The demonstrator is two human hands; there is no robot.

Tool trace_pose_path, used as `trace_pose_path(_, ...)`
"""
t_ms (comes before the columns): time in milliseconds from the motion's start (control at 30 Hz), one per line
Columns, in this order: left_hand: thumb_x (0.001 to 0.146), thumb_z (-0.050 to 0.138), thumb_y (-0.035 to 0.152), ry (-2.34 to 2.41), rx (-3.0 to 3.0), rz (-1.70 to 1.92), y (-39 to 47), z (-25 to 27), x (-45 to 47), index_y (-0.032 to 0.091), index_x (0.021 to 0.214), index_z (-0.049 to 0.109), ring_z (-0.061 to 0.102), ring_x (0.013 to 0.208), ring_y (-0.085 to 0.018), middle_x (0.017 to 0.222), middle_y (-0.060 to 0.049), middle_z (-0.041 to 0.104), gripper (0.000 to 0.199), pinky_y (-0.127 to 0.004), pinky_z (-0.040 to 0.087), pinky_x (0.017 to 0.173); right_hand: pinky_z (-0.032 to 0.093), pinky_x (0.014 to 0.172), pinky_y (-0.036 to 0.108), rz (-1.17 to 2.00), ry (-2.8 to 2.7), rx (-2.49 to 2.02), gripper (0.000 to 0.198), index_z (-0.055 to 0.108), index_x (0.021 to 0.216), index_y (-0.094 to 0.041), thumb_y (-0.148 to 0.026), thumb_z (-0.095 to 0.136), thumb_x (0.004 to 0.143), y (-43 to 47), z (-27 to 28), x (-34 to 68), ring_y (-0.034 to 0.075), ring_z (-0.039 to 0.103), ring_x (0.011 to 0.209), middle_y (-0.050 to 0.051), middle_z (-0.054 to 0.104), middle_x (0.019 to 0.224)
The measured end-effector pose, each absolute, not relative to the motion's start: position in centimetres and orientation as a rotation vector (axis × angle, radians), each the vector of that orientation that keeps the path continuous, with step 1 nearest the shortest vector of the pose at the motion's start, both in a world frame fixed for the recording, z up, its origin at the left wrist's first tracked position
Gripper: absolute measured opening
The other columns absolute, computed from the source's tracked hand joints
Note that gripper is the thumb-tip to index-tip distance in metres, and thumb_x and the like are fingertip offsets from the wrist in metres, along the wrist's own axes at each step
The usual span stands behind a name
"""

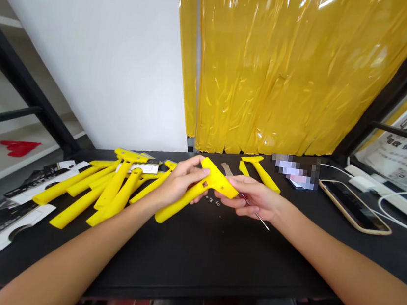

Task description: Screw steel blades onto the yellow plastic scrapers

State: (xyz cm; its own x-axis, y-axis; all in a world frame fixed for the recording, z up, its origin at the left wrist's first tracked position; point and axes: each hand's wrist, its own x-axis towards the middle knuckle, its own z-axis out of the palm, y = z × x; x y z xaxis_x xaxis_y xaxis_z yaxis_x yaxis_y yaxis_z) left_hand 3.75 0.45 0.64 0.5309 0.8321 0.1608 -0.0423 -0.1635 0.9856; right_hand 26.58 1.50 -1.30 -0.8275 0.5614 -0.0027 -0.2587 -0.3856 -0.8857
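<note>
Both hands hold one yellow plastic scraper (199, 187) above the middle of the black desk (213, 257): the left hand (179, 182) is closed around the neck where the handle meets the wide head, and the right hand (257, 198) pinches the head's right end with its fingertips while it also keeps a thin screwdriver (257, 213) under the palm, the metal shaft pointing toward the near right. It looks like the step of fitting or fastening the scraper head; a few small screws (213, 201) lie on the desk just below the hands, so the next move probably needs one screw picked up and the driver tip brought carefully to the head. Toward the left edge lies a pile of finished yellow scrapers (106, 187) with black-and-white packaging cards (14, 208) beside it. Near the far edge rest a metal blade (227, 169) and one more scraper (260, 172); a phone (354, 206) and white cables (398, 201) are at the right. Behind the desk hang a yellow plastic curtain (291, 69) and a white wall (101, 46).
</note>
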Motion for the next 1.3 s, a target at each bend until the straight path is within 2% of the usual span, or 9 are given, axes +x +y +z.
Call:
trace_pose_path(133,0.094,0.061,0.042,0.73,1.637,1.022,0.1,0.8,3.8,0.024,0.118,0.04,0.057,0.044,-0.01,0.071,0.005,0.061,0.037,-0.019,0.043,0.041,0.019,0.031,0.009,2.224,-1.313,-0.381,0.026,0.065,0.103,-0.015,-0.037,0.07,0.09,1.2,-1.6,26.2,0.003,0.023,0.052,0.003,0.055,0.09)
trace_pose_path(333,0.093,0.063,0.042,0.795,1.765,1.133,0.0,0.5,3.8,0.024,0.117,0.039,0.055,0.05,-0.008,0.08,0.002,0.062,0.038,-0.019,0.045,0.046,0.017,0.031,0.01,2.159,-1.32,-0.401,0.029,0.067,0.098,-0.012,-0.04,0.063,0.094,0.3,-1.2,25.4,0.004,0.02,0.05,-0.002,0.047,0.073)
trace_pose_path(467,0.095,0.059,0.041,0.959,1.958,1.155,0.3,0.4,3.7,0.021,0.119,0.047,0.051,0.051,-0.008,0.075,0.003,0.06,0.034,-0.02,0.041,0.049,0.016,0.032,0.012,2.064,-1.297,-0.484,0.02,0.064,0.106,-0.019,-0.034,0.062,0.093,-0.1,-0.6,25.1,0.005,0.026,0.049,0.001,0.056,0.08)
trace_pose_path(533,0.095,0.057,0.04,1.069,2.104,1.135,0.4,0.5,3.7,0.019,0.12,0.054,0.051,0.054,-0.01,0.072,0.003,0.059,0.032,-0.021,0.04,0.052,0.015,0.032,0.012,2.036,-1.255,-0.515,0.023,0.061,0.113,-0.023,-0.032,0.062,0.092,-0.2,-0.4,25.0,0.005,0.029,0.048,0.002,0.059,0.085)
trace_pose_path(633,0.093,0.059,0.045,1.183,2.189,1.038,0.5,0.4,3.8,0.018,0.129,0.059,0.052,0.058,-0.011,0.082,0.0,0.063,0.045,-0.023,0.04,0.055,0.014,0.033,0.013,2.011,-1.197,-0.557,0.032,0.058,0.122,-0.026,-0.032,0.061,0.092,-0.2,-0.4,24.9,0.006,0.031,0.048,0.001,0.056,0.082)
trace_pose_path(733,0.088,0.064,0.051,1.215,2.123,0.95,0.5,0.1,3.8,0.019,0.143,0.051,0.053,0.057,-0.011,0.09,-0.002,0.064,0.065,-0.023,0.041,0.053,0.015,0.034,0.013,1.978,-1.176,-0.6,0.046,0.05,0.137,-0.029,-0.036,0.061,0.093,-0.1,-0.4,25.0,0.007,0.031,0.049,-0.002,0.053,0.077)
trace_pose_path(867,0.092,0.06,0.053,1.137,1.988,0.865,0.5,-0.1,3.8,0.019,0.152,0.041,0.05,0.052,-0.01,0.076,0.001,0.061,0.072,-0.022,0.039,0.048,0.014,0.033,0.013,1.931,-1.245,-0.559,0.053,0.052,0.137,-0.026,-0.043,0.068,0.09,0.0,-0.7,24.9,0.005,0.028,0.05,-0.001,0.052,0.082)
trace_pose_path(1000,0.095,0.054,0.054,1.044,1.912,0.847,0.4,-0.1,3.8,0.017,0.152,0.039,0.048,0.047,-0.01,0.067,0.005,0.054,0.069,-0.022,0.037,0.044,0.015,0.033,0.013,1.91,-1.326,-0.465,0.059,0.055,0.133,-0.026,-0.039,0.079,0.08,0.4,-1.2,24.9,0.004,0.026,0.052,-0.001,0.052,0.09)
trace_pose_path(1300,0.094,0.059,0.05,0.947,1.913,0.872,0.3,-0.3,3.8,0.016,0.155,0.036,0.046,0.049,-0.009,0.064,0.007,0.049,0.073,-0.022,0.034,0.046,0.013,0.035,0.014,1.879,-1.315,-0.524,0.074,0.047,0.137,-0.025,-0.036,0.085,0.074,0.5,-1.6,24.9,0.004,0.022,0.051,-0.008,0.042,0.073)
